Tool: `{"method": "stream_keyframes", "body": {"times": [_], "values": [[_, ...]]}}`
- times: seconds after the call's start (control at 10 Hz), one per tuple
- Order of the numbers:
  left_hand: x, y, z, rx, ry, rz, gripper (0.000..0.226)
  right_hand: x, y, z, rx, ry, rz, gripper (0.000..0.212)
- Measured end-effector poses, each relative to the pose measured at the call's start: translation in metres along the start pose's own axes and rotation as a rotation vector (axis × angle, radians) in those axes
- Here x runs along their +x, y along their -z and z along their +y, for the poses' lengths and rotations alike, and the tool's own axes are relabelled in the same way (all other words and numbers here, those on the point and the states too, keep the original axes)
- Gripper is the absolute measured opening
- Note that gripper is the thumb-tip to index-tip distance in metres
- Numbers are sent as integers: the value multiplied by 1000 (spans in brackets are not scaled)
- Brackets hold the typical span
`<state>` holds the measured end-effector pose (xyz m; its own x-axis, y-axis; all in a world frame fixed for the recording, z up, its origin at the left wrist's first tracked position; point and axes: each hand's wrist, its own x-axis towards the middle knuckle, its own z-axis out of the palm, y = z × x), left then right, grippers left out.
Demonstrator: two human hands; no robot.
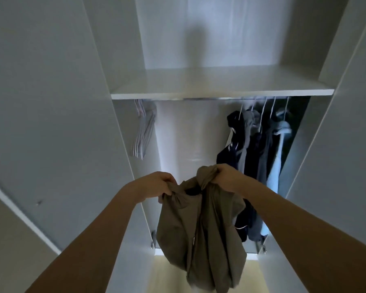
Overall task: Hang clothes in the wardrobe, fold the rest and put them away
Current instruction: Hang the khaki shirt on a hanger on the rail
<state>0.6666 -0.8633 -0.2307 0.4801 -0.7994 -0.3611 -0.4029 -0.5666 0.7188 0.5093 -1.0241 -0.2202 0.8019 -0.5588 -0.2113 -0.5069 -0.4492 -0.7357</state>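
Left hand (156,183) and right hand (225,176) each grip bunched olive-brown garment (199,233), centre frame, before open wardrobe (220,93) | hung clothes (260,149) at 2 o'clock | empty hangers (143,134) at 10 o'clock

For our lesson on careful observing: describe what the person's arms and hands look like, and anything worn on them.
Both forearms are bare as far as the picture shows, with no sleeve in view. The left hand and right hand wear no gloves; no watch, bracelet or ring is visible.
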Motion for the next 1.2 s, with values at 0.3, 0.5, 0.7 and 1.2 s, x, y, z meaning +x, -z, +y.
{"method": "stream_keyframes", "body": {"times": [0.3,0.5,0.7,1.2], "values": [[119,96,-6,-119,249,371,13,126,9,-28,17,-3,-75,30],[231,162,-43,306,255,663,26,199,3,-47,48,-8,-72,31],[305,187,-55,608,331,647,28,253,-4,-57,-8,-44,-98,31],[365,215,-65,874,397,571,23,307,0,-51,-61,-68,-152,28]]}}
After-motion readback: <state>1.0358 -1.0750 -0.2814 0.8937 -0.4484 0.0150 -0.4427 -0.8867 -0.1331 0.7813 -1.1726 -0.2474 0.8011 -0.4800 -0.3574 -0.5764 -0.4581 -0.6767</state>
